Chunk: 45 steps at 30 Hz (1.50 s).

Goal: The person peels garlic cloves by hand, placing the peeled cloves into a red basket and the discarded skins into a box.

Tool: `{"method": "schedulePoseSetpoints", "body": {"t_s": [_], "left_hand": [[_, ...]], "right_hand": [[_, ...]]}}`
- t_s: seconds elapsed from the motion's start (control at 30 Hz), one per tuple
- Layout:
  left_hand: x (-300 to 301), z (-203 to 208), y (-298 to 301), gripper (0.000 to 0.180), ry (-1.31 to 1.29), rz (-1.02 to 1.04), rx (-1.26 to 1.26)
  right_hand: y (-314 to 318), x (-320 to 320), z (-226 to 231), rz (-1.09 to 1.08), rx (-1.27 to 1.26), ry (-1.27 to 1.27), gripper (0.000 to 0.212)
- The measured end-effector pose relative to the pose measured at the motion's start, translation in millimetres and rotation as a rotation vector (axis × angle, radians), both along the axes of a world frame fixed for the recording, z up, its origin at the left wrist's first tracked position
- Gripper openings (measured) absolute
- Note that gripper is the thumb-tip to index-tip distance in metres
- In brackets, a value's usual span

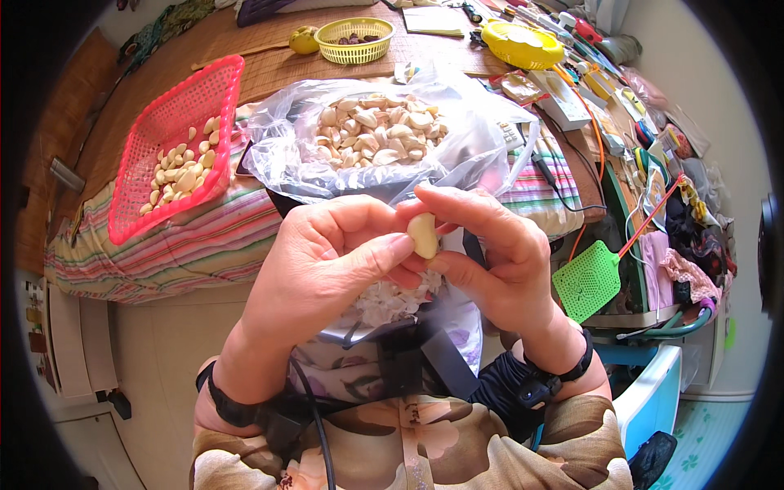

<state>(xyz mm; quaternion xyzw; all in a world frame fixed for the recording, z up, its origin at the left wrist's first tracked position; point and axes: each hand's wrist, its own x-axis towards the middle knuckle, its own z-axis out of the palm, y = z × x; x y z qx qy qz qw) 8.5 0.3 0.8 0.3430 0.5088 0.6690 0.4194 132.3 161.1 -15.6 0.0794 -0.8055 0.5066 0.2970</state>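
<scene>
A pale peeled garlic clove [423,236] is pinched between the fingertips of both hands, above my lap. My left hand [331,245] has its thumb pressed on the clove's left side. From the other side, my right hand [498,253] touches it with thumb and fingers. Just beyond the hands, a clear plastic bag [278,139] lies spread wide around a heap of unpeeled garlic cloves [384,131]. To the left, a red mesh basket [135,175] holds several peeled cloves [184,171]. Below my hands is a pile of white garlic skins [392,300], partly hidden.
A striped cloth [188,253] covers the near part of the wooden table [253,61]. Farther back are a yellow basket [355,53] with dark items and a yellow fruit [304,40]. Clutter lines the right side, with a green fly swatter [588,282] hanging there.
</scene>
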Motion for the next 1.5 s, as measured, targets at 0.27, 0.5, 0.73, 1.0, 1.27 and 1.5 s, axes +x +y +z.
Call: {"method": "schedulePoseSetpoints", "body": {"t_s": [0.27, 0.5, 0.73, 1.0, 1.27, 1.5], "left_hand": [[-0.5, -1.8, -0.4, 0.019, -0.038, 0.018, 0.018], [-1.0, 4.1, 0.4, 0.020, -0.049, 0.018, -0.035], [-1.2, 0.2, 0.8, 0.018, -0.014, 0.022, 0.000], [-2.4, -4.6, -0.2, 0.021, 0.040, 0.011, 0.022], [-0.9, -2.8, 1.2, 0.022, 0.120, 0.037, -0.018], [-1.7, -3.8, 1.3, 0.022, 0.077, 0.031, -0.002]], "right_hand": [[-0.3, -0.2, -7.5, 0.083, -0.220, -0.016, 0.050], [-1.3, -1.0, -2.7, 0.012, -0.062, -0.004, 0.050], [-6.0, -4.7, 7.9, -0.162, 0.486, 0.226, 0.044], [-6.2, -4.2, 4.6, -0.237, 0.538, 0.242, 0.045], [-6.7, -3.5, 6.2, -0.238, 0.475, 0.221, 0.047], [-4.5, 1.2, 0.2, -0.088, -0.016, -0.037, 0.050]]}}
